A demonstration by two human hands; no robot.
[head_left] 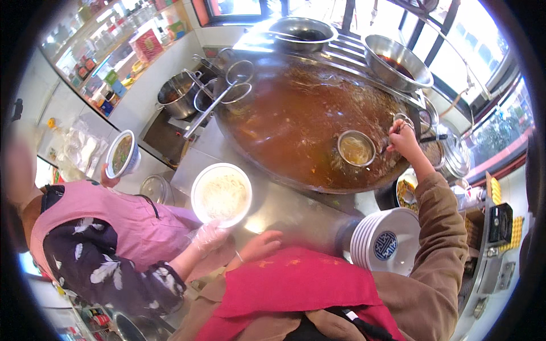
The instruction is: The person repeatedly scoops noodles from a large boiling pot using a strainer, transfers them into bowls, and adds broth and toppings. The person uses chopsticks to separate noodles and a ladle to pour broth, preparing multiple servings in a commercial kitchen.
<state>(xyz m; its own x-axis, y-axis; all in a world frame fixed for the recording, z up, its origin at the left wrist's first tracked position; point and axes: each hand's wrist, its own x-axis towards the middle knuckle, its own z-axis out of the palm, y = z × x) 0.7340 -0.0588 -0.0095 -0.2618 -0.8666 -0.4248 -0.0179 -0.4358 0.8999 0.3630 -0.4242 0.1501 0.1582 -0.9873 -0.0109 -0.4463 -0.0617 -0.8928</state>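
My right hand (402, 137) is closed around the handle of a metal ladle (356, 149). Pale yellowish broth fills the ladle, which is over the right side of a huge round pan of brown broth (296, 119). My left hand (260, 247) is low at the counter's near edge, fingers stretched out, with nothing visible in it. Just beyond it, a co-worker's gloved hand (209, 236) holds a white bowl of pale noodles (221, 194). The co-worker's other hand (109, 177) carries a second bowl of soup with greens (123, 154).
Stacked white bowls (389, 241) stand by my right forearm. Metal basins (398, 62) sit on a slatted rack behind the pan. Strainers (227, 91) rest at its left rim, beside a steel pot (179, 94). The co-worker in a pink apron (114, 219) stands close on my left.
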